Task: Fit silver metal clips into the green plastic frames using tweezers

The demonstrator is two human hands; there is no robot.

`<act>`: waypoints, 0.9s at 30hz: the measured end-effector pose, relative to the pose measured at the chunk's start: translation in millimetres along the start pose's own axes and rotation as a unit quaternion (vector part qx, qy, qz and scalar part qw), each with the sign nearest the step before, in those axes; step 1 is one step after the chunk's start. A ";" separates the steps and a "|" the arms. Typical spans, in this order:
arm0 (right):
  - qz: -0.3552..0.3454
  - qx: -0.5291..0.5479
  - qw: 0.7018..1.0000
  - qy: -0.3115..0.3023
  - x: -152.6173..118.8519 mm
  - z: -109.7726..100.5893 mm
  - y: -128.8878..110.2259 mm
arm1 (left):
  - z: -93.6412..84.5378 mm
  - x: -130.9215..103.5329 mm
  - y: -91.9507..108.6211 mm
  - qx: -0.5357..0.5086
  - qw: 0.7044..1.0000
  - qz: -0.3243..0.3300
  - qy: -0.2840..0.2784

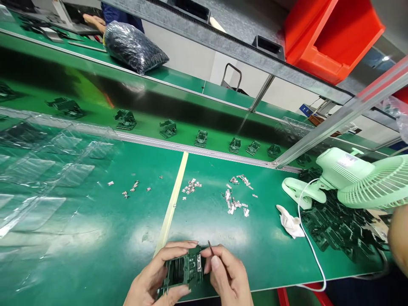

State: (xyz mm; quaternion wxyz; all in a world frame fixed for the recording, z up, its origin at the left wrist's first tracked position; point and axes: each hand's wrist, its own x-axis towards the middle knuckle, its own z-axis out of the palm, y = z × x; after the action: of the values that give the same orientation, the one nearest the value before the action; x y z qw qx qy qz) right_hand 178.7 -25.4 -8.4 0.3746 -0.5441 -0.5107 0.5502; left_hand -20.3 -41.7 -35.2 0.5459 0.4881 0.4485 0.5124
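A dark green plastic housing (191, 267) is gripped along its left side by my left hand (153, 276), fingers on top and thumb along the lower edge. A small silvery metal piece (199, 262) sits at the housing's right part. My right hand (226, 274) pinches a thin dark rod-like tool (210, 247) between thumb and fingers, close beside the housing's right edge. Small metal pieces lie beyond the hands, in one pile (191, 186) near the yellow tape strip (174, 199) and in a looser scatter (234, 205) to its right.
Clear plastic trays (35, 170) cover the left of the green table. A green clip fan (347, 170), its white cable, a crumpled white cloth (290, 223) and heaped dark housings (341, 229) are at right. Several housings line the conveyor behind. A person's hand (94, 21) shows at top left.
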 end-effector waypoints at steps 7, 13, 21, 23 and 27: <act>-0.125 -0.198 0.972 0.021 -9.5 8.6 21.9 | 1.6 1.9 4.2 -0.088 0.994 -0.070 0.007; -0.199 -0.284 0.938 0.017 -12.9 19.7 36.2 | 7.7 -1.6 3.9 -0.142 0.982 -0.114 0.043; -0.226 -0.304 0.925 0.007 -13.0 19.7 47.1 | 6.8 2.6 3.4 -0.135 0.982 -0.125 0.045; -0.230 -0.323 0.918 -0.003 -12.2 19.2 51.2 | 5.3 4.5 4.6 -0.126 0.984 -0.118 0.048; -0.255 -0.335 0.905 -0.057 1.7 7.3 40.5 | -3.8 6.3 5.3 -0.083 0.990 -0.104 0.037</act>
State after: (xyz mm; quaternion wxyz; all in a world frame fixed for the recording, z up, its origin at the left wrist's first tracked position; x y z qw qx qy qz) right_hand 177.2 -32.8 -48.9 0.2678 -0.4562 -0.8071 0.2624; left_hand -24.3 -35.1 -30.2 0.6181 0.3726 0.4723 0.5060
